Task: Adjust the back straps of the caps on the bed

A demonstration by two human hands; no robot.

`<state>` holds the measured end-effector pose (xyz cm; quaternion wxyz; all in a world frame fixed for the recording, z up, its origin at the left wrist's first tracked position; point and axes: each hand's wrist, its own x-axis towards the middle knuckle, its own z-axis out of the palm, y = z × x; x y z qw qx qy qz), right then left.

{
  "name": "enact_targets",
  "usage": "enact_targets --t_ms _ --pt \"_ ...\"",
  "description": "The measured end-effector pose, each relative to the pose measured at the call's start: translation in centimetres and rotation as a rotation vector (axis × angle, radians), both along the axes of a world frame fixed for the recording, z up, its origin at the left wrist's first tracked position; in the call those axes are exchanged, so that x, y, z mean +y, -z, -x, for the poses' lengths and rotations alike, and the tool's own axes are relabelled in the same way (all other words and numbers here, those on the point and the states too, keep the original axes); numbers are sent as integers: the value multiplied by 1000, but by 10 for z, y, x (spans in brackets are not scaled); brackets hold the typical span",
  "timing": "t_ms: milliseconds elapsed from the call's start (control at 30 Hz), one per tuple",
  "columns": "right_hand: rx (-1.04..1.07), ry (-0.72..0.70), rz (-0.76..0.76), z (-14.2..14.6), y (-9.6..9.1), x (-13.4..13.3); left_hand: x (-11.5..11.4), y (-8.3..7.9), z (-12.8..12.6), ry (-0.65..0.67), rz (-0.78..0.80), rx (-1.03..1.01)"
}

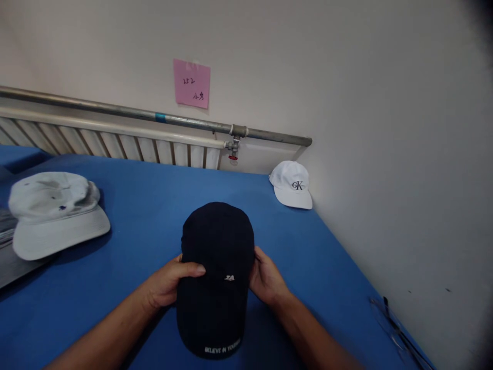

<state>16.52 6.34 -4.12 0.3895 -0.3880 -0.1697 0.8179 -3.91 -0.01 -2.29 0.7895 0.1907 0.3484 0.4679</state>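
A dark baseball cap [217,241] is held in front of me with its brim toward me. It has a small pale emblem on the front and white lettering along the brim's edge. My left hand [171,280] grips the cap's left side, thumb on top near the brim and the other fingers hidden underneath. On the opposite side my right hand [267,277] is closed on the cap's edge, its fingertips tucked out of sight behind the cap.
A white cap [291,182] with black letters sits in the far right corner of the blue table [142,205]. Another white cap [57,205] lies at left. Eyeglasses [400,331] rest along the right wall. Behind are a radiator [162,149], a metal pipe [115,109] and a pink note [191,84].
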Motion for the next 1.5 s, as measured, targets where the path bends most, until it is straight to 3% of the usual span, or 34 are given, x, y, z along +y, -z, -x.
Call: enact_targets --t_ms 133,300,533,633,967,1133,1500 --pt "-69 31 -228 -2 -1 1 2 -2 4 -114 21 -31" --pt "-463 189 -555 -8 -2 -4 7 -3 5 -213 83 -53" --pt "-743 61 -1289 -6 -14 -29 8 -2 1 -222 121 -32" --pt "-808 83 -1480 -5 -17 -35 6 -2 0 -240 114 -6" --pt "-969 94 -1628 -9 -26 -40 -2 -2 -8 -179 160 97" --pt "-1019 57 -1653 -10 -27 -39 -2 -4 -9 -146 167 89" --pt "-1053 114 -1702 -9 -28 -42 -7 -10 -10 -86 99 98"
